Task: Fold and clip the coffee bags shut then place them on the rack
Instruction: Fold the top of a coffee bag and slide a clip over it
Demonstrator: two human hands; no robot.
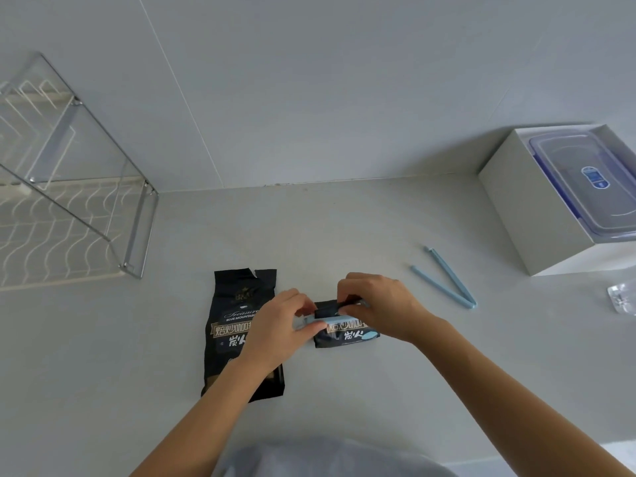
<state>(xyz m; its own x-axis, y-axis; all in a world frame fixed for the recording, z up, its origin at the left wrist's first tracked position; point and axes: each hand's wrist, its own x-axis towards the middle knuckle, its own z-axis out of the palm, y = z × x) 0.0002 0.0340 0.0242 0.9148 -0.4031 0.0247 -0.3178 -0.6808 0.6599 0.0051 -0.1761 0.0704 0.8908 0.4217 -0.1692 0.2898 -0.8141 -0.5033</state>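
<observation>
Hands meet over a small black coffee bag lying on the pale grey bench, its top folded down. The left hand pinches the left end of a light blue clip laid across the fold, thumb and forefinger closed on it. The right hand presses on the folded top and the clip's right part, fingers curled down onto them; whether the clip is snapped shut cannot be told. Just to the left, partly under the left forearm, a second coffee bag lies flat with its torn top open. A spare blue clip rests spread in a V to the right, well apart from the bags. Farther right stands a white box holding a clear-lidded container. The wire rack stands at the far left against the wall.
</observation>
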